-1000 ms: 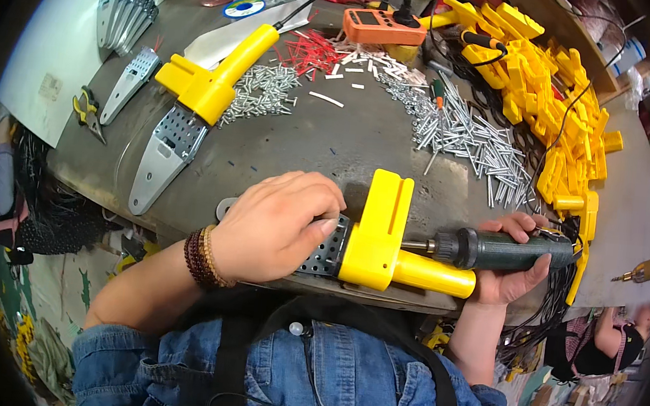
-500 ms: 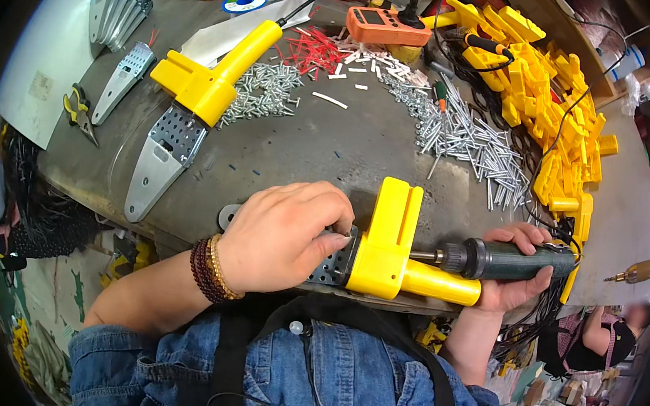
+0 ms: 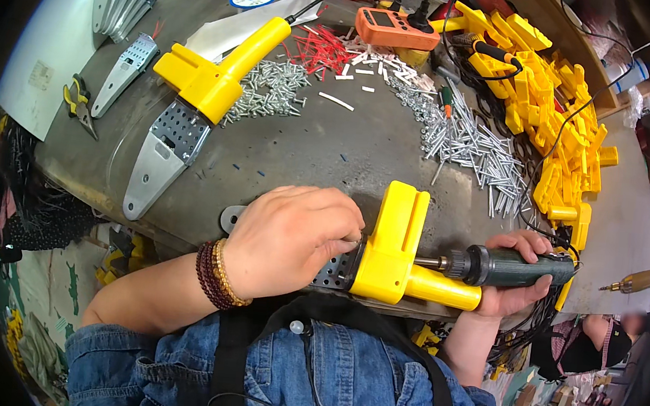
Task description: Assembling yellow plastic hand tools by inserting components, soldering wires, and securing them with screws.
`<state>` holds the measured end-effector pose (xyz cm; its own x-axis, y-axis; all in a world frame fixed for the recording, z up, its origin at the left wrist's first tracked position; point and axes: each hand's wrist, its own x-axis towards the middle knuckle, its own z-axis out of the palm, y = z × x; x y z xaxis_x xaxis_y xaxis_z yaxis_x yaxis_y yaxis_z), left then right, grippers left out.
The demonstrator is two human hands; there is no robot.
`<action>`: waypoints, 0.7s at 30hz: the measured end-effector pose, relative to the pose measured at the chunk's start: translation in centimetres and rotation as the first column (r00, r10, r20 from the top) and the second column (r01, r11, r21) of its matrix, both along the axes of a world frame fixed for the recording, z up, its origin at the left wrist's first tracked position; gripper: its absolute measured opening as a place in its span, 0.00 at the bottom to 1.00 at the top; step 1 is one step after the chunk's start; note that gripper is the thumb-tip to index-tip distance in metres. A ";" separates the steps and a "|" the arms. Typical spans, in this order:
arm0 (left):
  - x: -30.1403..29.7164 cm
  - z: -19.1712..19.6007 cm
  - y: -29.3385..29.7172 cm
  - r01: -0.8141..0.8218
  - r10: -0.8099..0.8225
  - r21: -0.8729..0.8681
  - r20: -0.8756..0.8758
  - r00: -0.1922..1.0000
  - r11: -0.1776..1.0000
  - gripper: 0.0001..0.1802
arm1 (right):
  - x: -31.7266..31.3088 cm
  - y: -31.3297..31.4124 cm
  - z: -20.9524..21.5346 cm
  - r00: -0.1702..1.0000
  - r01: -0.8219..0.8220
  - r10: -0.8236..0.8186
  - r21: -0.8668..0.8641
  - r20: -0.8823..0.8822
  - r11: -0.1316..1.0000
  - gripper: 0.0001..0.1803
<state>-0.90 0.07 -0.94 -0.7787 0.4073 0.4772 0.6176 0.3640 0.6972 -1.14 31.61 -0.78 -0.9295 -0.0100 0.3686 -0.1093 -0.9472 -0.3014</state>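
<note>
My left hand (image 3: 291, 235) presses down on a perforated grey metal bracket (image 3: 332, 269) at the near edge of the grey table (image 3: 306, 151). A yellow plastic handle piece (image 3: 399, 244) sits on that bracket, just right of my fingers. My right hand (image 3: 515, 278) grips a dark green electric screwdriver (image 3: 509, 267), its tip pointing left into the yellow piece. A beaded bracelet is on my left wrist.
A second yellow handle on a metal bracket (image 3: 194, 106) lies at the left. Piles of silver screws (image 3: 465, 142), red and white bits (image 3: 331, 49), an orange meter (image 3: 394, 27) and a heap of yellow parts (image 3: 557, 107) fill the far side. Metal brackets (image 3: 122, 0) and pliers (image 3: 77, 100) lie far left.
The view has shifted slightly. My left hand stays on the bracket and my right hand keeps the screwdriver against the yellow piece; the hands have barely moved.
</note>
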 end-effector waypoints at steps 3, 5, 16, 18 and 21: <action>-0.1 0.0 0.0 -0.014 0.014 -0.001 -0.023 1.000 1.000 0.06 | 0.0 -0.1 0.0 1.000 -0.001 0.001 -0.002 0.009 1.000 0.26; 0.0 0.0 0.0 -0.022 0.021 0.000 -0.033 0.999 1.000 0.06 | -0.1 0.1 -0.4 1.000 -0.004 0.005 -0.014 0.024 1.000 0.26; 0.4 0.8 -2.5 -0.110 0.090 -0.115 -0.164 0.982 0.987 0.11 | -0.2 1.3 -1.1 0.997 0.010 -0.013 0.042 0.079 0.999 0.31; 0.1 2.6 -7.4 -0.297 0.236 -0.157 -0.320 0.918 0.942 0.12 | 0.0 1.5 -1.2 0.994 0.001 -0.002 0.010 0.113 1.000 0.30; -0.2 4.1 -17.2 -0.763 0.771 0.125 -0.178 0.611 0.634 0.07 | 0.2 1.5 -1.2 0.994 -0.015 0.016 -0.011 0.112 1.000 0.30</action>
<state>-1.10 -17.16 3.21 -0.6869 -0.3143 0.6553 0.2454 0.7484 0.6162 -0.93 33.10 -2.00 -0.9649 -0.0217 0.2618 -0.0603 -0.9517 -0.3011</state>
